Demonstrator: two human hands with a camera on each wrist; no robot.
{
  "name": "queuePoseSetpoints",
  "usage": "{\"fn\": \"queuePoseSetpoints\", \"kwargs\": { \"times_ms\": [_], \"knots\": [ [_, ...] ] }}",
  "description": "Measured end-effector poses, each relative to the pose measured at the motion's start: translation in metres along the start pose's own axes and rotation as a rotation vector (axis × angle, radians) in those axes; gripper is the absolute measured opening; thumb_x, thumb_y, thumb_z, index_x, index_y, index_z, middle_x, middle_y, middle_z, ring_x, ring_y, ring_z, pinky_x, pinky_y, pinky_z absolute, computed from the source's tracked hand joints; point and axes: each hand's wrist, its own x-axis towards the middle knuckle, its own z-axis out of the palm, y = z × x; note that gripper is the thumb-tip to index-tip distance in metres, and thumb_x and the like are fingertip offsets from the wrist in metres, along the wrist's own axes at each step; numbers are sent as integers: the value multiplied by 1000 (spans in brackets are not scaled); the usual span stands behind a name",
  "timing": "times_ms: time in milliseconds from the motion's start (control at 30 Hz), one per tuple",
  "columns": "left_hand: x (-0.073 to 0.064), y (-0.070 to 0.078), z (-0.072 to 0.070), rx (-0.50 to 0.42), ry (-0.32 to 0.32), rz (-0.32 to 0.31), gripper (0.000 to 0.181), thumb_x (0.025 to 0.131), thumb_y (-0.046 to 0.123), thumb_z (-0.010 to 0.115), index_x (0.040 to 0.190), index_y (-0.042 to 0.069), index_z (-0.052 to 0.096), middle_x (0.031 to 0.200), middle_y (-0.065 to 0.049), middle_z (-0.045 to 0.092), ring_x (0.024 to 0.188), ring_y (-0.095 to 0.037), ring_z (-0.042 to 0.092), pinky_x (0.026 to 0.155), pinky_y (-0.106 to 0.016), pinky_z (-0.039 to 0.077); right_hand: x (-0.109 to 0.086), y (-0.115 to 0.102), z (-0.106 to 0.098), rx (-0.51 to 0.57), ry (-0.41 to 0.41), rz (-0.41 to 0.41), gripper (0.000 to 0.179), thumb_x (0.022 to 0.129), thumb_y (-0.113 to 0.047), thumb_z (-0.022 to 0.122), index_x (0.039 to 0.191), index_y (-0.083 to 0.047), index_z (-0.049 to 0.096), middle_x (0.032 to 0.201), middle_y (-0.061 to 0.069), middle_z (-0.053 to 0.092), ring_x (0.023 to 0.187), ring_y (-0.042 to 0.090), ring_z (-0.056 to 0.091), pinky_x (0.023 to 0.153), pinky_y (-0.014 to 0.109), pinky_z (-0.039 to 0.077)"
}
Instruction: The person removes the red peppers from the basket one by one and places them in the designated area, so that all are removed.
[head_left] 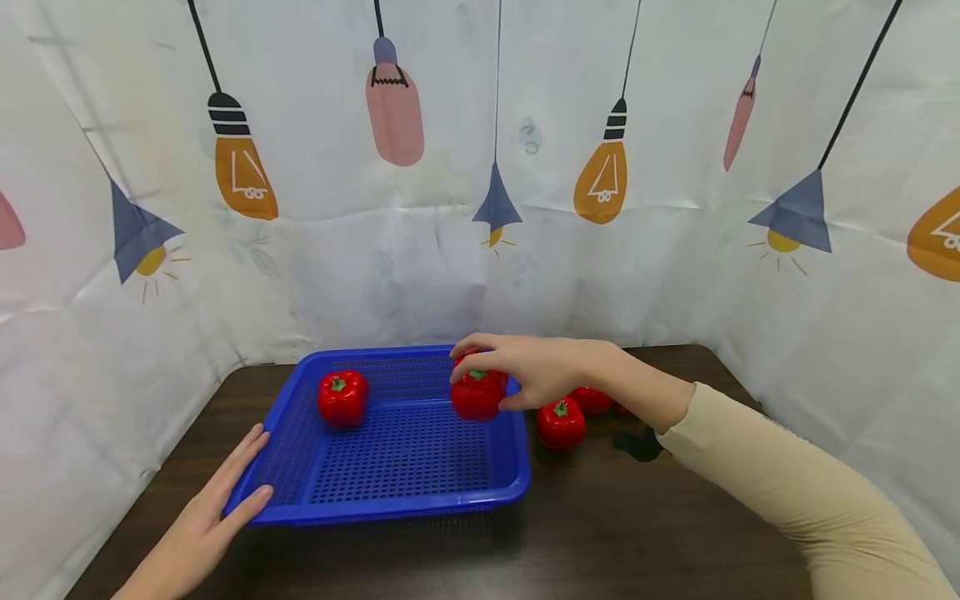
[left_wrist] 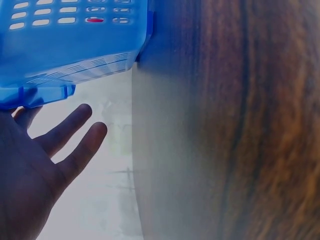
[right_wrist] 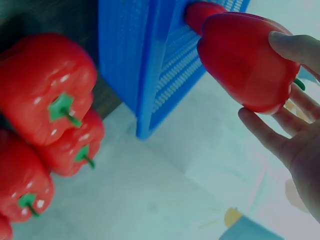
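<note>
My right hand (head_left: 532, 367) holds a red bell pepper (head_left: 474, 398) by its stem end, over the right part of a blue plastic basket (head_left: 390, 505). In the right wrist view the fingers and thumb span this pepper (right_wrist: 247, 60), its green stem partly hidden by them. Another red bell pepper (head_left: 343, 399) sits in the basket's far left part. At the basket's left rim my left hand (head_left: 206, 521) touches the edge, its fingers extended. From the left wrist, that hand (left_wrist: 35, 160) shows spread fingers beside the basket's rim (left_wrist: 47, 95).
Several more red peppers lie on the dark wooden table (head_left: 637, 533) right of the basket, one red pepper (head_left: 561, 424) being nearest. A dark flat object (head_left: 636, 446) lies partly under the right forearm. White printed curtains (head_left: 450, 275) enclose the table's back and sides.
</note>
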Motion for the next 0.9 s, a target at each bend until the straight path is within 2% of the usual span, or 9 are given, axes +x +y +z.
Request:
{"fn": "queuePoseSetpoints", "kwargs": {
  "times_ms": [133,267,567,900],
  "knots": [
    [0,0,0,1,-2,-2,68,103,8,60,163,14,28,169,8,13,145,12,8,103,-1,8,-17,4,-3,28,25,26,57,88,0,73,140,-16,56,158,2,34,135,16,43,90,25,52],
    [0,-1,0,2,-1,-2,69,103,8,60,163,13,28,169,10,13,145,12,8,102,-1,8,-33,10,-2,19,49,57,57,88,-1,72,140,-18,56,159,-1,34,138,15,40,99,29,48],
    [0,-1,-1,1,-12,-4,68,104,8,59,164,14,27,169,8,13,145,12,8,102,-1,8,-72,21,6,35,118,112,58,86,-1,71,138,-20,56,158,-4,35,136,16,43,103,38,47],
    [1,0,-1,-16,-14,5,69,103,7,60,164,14,27,170,-1,15,147,9,9,104,-2,8,-114,30,13,65,192,160,60,85,3,70,137,-22,56,157,-2,37,139,21,41,99,41,50]
  ]
}}
